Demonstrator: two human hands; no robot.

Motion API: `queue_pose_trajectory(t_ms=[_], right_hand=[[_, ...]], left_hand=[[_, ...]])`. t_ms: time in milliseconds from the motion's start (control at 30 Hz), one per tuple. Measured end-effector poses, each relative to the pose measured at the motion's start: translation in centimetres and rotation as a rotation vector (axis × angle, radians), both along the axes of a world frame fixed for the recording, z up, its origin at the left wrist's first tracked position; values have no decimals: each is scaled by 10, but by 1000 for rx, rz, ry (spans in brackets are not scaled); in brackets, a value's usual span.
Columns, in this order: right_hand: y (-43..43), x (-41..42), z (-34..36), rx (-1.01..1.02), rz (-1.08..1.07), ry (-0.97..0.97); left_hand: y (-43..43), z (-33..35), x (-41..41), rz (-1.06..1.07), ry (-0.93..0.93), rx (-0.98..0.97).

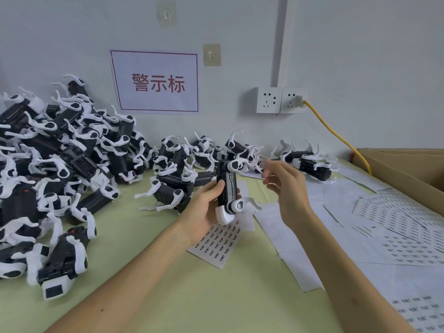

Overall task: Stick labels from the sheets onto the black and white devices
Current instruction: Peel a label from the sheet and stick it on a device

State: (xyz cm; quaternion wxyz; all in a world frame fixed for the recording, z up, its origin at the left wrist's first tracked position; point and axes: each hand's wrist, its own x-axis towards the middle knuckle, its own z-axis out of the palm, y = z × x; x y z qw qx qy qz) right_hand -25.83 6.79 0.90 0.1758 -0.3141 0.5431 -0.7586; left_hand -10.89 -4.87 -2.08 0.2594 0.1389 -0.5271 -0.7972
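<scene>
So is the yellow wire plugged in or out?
Plugged in. The yellow wire ends in a pale plug that sits in the right-hand wall socket. The left socket beside it has nothing in it.

- White wall sign (155, 82) with red border and red characters, at 12 o'clock.
- Two stick-on wall hooks (211, 55), at 12 o'clock above the sign.
- Double wall socket (280, 100) at 1 o'clock, with a yellow cable (336, 135) plugged into its right half.
- Cardboard box (403, 169) at 3 o'clock.
- Pale green tabletop (216, 296).

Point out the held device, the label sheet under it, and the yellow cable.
held device (228, 181): head view, black body.
label sheet (217, 243): head view, printed middle.
yellow cable (332, 130): head view, mid-run.
</scene>
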Motion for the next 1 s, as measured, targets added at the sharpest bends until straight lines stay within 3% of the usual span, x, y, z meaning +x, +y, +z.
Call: queue_pose_trajectory(t_ms=[200,700,1000], right_hand=[[-4,12,-5,135,199,163],[-9,18,-11,148,66,408],[-9,19,-11,150,21,456]], left_hand=[[1,0,1,42,9,-130],[3,-2,-1,74,-22,-219],[2,-5,-1,117,-70,-254]])
